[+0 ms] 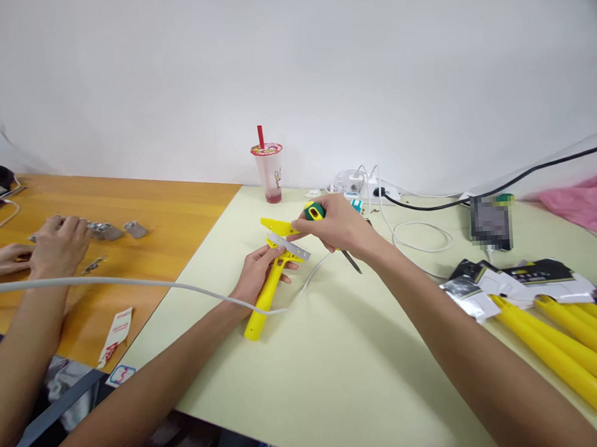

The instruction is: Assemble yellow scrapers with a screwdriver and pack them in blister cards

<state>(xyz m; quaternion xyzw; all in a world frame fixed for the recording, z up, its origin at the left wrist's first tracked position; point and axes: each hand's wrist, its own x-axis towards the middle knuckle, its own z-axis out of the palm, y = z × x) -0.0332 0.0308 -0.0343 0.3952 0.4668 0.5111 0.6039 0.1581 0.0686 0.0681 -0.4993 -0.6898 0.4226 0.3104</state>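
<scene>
My left hand is closed around the neck of a yellow scraper, its thumb near a flat metal blade that lies across the scraper's head. The handle slants down toward me. Tucked in my closed right hand is a screwdriver with a green and yellow handle; its dark shaft points down and right below the palm. The fingertips of that same hand touch a loose-looking yellow plastic piece just above the blade. Whether that piece is joined to the scraper cannot be made out.
A drink cup with a red straw stands by the wall. White cables cross the table and one hangs before my left arm. Yellow handles and packets lie right. At left, a co-worker's hands are near metal parts.
</scene>
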